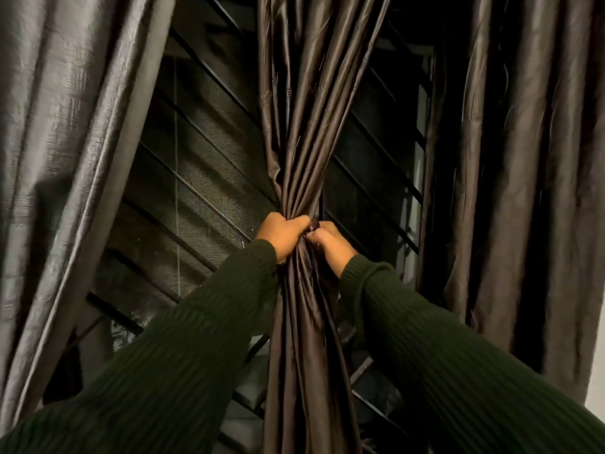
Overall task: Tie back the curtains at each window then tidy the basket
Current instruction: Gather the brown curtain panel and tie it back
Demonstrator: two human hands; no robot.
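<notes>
Curtain [304, 132] in dark brown satin hangs dead centre, gathered into one tight bunch at the middle of your view and fanning out again toward twelve o'clock and down toward six. Your left hand [281, 234] grips that bunch from the nine o'clock side, fingers curled right round the pinched waist of the fabric. Your right hand [329, 239] comes in from the three o'clock side, touching the left, its fingertips [311, 235] pinching a small fold or band at the gathered point; whether that is a tie-back or just cloth, you cannot tell from here. Both arms reach up from five and seven o'clock in dark green ribbed sleeves [170, 365].

Behind the bunch, the window [196, 178] shows dark, with slanted black bars [193, 191] crossing it and a fine mesh screen over the glass. At nine o'clock a paler grey curtain [62, 142] sweeps down in broad shiny folds, well apart from your hands. At three o'clock another dark brown curtain panel [510, 178] hangs loose in long pleats. A sliver of pale wall [597, 381] shows at four o'clock, just beside that panel's lower edge.
</notes>
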